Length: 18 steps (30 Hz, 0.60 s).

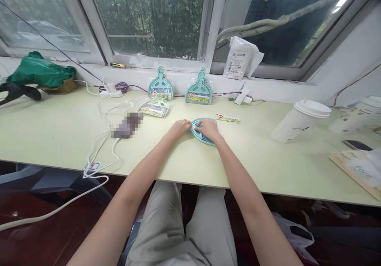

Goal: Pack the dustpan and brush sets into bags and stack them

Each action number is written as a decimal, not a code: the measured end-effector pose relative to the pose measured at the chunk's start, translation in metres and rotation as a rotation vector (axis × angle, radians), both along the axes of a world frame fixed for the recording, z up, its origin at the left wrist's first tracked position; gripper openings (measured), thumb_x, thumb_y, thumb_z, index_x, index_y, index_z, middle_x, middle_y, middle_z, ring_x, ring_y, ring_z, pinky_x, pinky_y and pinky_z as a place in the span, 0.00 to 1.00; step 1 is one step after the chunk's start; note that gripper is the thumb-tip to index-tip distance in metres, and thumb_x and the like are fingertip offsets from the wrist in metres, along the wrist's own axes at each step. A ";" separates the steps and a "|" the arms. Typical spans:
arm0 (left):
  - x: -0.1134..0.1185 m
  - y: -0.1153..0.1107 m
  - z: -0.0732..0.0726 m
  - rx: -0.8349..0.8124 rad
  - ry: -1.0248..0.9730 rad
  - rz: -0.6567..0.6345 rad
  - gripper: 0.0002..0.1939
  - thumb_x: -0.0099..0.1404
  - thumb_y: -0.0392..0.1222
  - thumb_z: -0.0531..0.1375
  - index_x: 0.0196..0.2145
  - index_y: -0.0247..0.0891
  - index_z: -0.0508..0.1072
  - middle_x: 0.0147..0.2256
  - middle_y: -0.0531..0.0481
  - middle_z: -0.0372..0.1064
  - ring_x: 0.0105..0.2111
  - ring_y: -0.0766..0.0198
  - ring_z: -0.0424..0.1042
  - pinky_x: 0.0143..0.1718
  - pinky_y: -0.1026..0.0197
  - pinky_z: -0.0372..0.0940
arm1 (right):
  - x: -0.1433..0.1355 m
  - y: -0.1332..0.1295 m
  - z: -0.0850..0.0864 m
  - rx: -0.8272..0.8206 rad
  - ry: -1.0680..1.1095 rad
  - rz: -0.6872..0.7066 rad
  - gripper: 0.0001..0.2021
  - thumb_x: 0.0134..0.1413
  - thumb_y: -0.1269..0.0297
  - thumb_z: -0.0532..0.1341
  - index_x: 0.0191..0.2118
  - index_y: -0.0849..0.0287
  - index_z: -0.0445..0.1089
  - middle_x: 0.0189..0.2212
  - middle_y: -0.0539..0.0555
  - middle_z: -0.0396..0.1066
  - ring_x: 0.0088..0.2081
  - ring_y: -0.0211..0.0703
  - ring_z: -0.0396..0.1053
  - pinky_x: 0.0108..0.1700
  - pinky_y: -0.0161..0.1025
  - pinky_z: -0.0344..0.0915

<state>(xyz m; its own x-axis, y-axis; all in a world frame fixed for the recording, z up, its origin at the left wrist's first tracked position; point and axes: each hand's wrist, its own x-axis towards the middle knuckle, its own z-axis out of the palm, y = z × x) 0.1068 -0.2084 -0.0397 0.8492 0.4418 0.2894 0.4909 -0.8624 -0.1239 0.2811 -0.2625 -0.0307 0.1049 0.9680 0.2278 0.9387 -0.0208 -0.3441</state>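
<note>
A teal dustpan and brush set (pixel 207 138) is lying on the pale yellow-green table (pixel 190 165), near the front edge and between the person's hands, its blue bristles facing up. The left hand (pixel 180 128) is pinching the set's left end, its fingers curled in tightly. The right hand (pixel 210 128) is reaching over the top, thumb and forefinger bending toward each other on the set; from here I can't tell whether they are closing on any part of it.

Just beyond the right hand, a printed label strip (pixel 228 119) is lying flat. Farther back, two wrapped teal sets (pixel 160 87) (pixel 199 93) are standing against the wall, and a paler green wrapped set (pixel 155 109) is lying in front of the left one. To the left, white cables (pixel 104 135) are trailing past a pixelated object (pixel 127 126) and over the table's edge, while a green bag (pixel 38 69) is resting at the back. To the right, a white lidded cup (pixel 300 121) is standing near a second cup (pixel 357 115), with a phone (pixel 357 145) lying closer in. On the window ledge, a yellow-and-black-handled tool (pixel 118 65) and a white plastic packet (pixel 238 60) are sitting apart.
</note>
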 end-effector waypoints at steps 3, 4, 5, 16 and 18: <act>0.003 0.000 -0.003 -0.083 -0.110 0.024 0.13 0.64 0.30 0.50 0.40 0.37 0.73 0.38 0.42 0.70 0.41 0.57 0.68 0.41 0.57 0.62 | 0.001 -0.001 0.001 -0.031 0.033 -0.005 0.08 0.47 0.58 0.65 0.33 0.54 0.75 0.39 0.52 0.76 0.45 0.48 0.69 0.47 0.42 0.57; 0.004 0.000 -0.003 -0.113 -0.210 0.044 0.13 0.64 0.30 0.51 0.41 0.38 0.73 0.41 0.42 0.69 0.44 0.56 0.67 0.46 0.56 0.61 | 0.001 -0.001 0.001 -0.035 0.071 -0.019 0.08 0.46 0.57 0.65 0.32 0.53 0.75 0.38 0.51 0.77 0.44 0.48 0.70 0.46 0.40 0.58; 0.006 0.000 -0.003 -0.153 -0.344 0.077 0.13 0.63 0.31 0.52 0.43 0.38 0.72 0.45 0.41 0.68 0.49 0.55 0.65 0.50 0.54 0.59 | 0.001 -0.002 0.000 -0.025 0.120 -0.044 0.09 0.45 0.56 0.66 0.32 0.53 0.75 0.37 0.51 0.77 0.42 0.47 0.71 0.44 0.39 0.59; 0.029 -0.009 -0.002 -1.485 -1.158 0.172 0.36 0.51 0.34 0.66 0.55 0.41 0.57 0.42 0.46 0.70 0.41 0.60 0.72 0.45 0.53 0.68 | 0.025 0.018 -0.006 0.434 0.532 -0.205 0.16 0.59 0.62 0.50 0.44 0.61 0.71 0.45 0.59 0.73 0.44 0.45 0.69 0.51 0.42 0.62; 0.024 -0.002 -0.002 -1.501 -1.279 0.220 0.30 0.50 0.31 0.66 0.50 0.39 0.62 0.42 0.46 0.70 0.39 0.62 0.73 0.44 0.55 0.68 | 0.053 0.014 -0.011 0.485 0.381 -0.419 0.18 0.60 0.64 0.48 0.51 0.62 0.67 0.55 0.63 0.65 0.56 0.50 0.61 0.58 0.50 0.54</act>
